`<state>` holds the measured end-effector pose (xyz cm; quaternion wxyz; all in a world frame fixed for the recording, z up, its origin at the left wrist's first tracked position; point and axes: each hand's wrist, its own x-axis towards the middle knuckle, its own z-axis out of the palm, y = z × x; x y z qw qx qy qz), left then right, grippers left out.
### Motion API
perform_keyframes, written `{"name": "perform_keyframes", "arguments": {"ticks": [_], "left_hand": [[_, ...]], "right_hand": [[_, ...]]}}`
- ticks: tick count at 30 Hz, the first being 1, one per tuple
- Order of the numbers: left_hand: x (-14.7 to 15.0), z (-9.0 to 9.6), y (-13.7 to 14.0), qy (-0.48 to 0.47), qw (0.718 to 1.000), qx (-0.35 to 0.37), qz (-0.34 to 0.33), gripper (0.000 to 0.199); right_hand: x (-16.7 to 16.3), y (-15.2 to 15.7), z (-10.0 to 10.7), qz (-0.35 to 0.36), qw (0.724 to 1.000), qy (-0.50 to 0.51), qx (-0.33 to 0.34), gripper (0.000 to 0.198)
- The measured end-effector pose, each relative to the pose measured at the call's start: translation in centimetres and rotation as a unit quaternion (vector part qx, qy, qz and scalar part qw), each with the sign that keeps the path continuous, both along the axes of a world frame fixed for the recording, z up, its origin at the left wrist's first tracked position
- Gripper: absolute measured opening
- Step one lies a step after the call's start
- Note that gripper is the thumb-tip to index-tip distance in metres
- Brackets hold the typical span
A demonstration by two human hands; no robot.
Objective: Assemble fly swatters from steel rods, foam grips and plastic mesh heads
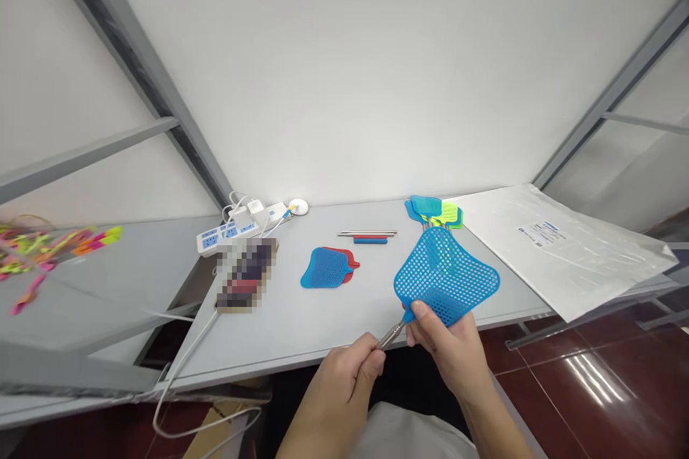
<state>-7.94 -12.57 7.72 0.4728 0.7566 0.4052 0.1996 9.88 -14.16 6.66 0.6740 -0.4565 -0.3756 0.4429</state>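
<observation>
A blue mesh fly swatter head [446, 269] is in my right hand [452, 348], gripped near its neck with the thumb on top. My left hand [347, 376] is closed around the metal rod [392, 336] of the same swatter. The rod meets the blue neck between my two hands; its far end is hidden in my left fist. On the table to the left, a loose blue swatter head [323, 269] partly covers a red swatter head [352, 258]. Behind them lie thin metal rods [366, 232] with a blue handle sleeve [370, 241] and a red one.
Several blue and yellow-green swatters [428, 206] are piled at the table's back. A white plastic package [506, 229] overhangs the right front edge. At left are a power strip [229, 237] with cables and a pixelated phone-like object [247, 276]. Colourful items [48, 251] sit on the side table.
</observation>
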Motion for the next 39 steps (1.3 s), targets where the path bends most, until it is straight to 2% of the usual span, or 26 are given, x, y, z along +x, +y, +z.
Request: {"name": "perform_keyframes", "arguments": {"ticks": [4,8,15,22,26,28,30,33,36,39], "left_hand": [[-0.6,0.6,-2.5,0.064,0.989,0.132,0.028,0.032],[-0.4,1.7,-3.9,0.125,0.97,0.204,0.038,0.03],[0.7,3.1,-5.2,0.108,0.973,0.204,0.018,0.029],[1.9,2.4,-5.3,0.075,0.969,0.235,0.015,0.023],[1.5,2.6,-5.0,0.17,0.939,0.298,0.036,0.028],[1.0,2.9,-4.9,0.221,0.92,0.32,0.05,0.029],[0.5,3.2,-4.8,0.245,0.91,0.331,0.05,0.028],[-0.2,3.7,-4.7,0.248,0.908,0.336,0.035,0.027],[-1.0,4.1,-4.6,0.254,0.901,0.349,0.053,0.026],[-1.3,4.4,-4.6,0.251,0.886,0.382,0.08,0.023]], "right_hand": [[-1.3,-2.6,-0.7,-0.016,0.998,0.042,0.032,0.028],[-1.0,-3.9,-1.1,0.012,0.997,0.059,0.049,0.019],[1.3,-4.2,-0.8,0.046,0.997,0.0,0.064,0.019],[-0.7,-5.1,0.4,0.043,0.996,-0.044,0.063,0.015],[0.1,-4.7,0.6,-0.015,0.996,-0.018,0.083,0.017],[2.1,-4.5,1.0,-0.085,0.991,0.012,0.099,0.016],[4.6,-4.4,1.6,-0.184,0.974,0.052,0.12,0.019],[7.0,-4.5,2.4,-0.23,0.96,0.086,0.137,0.02],[6.7,-4.6,2.5,-0.187,0.964,0.123,0.14,0.018],[4.2,-4.5,1.6,-0.069,0.986,0.089,0.126,0.017]]}}
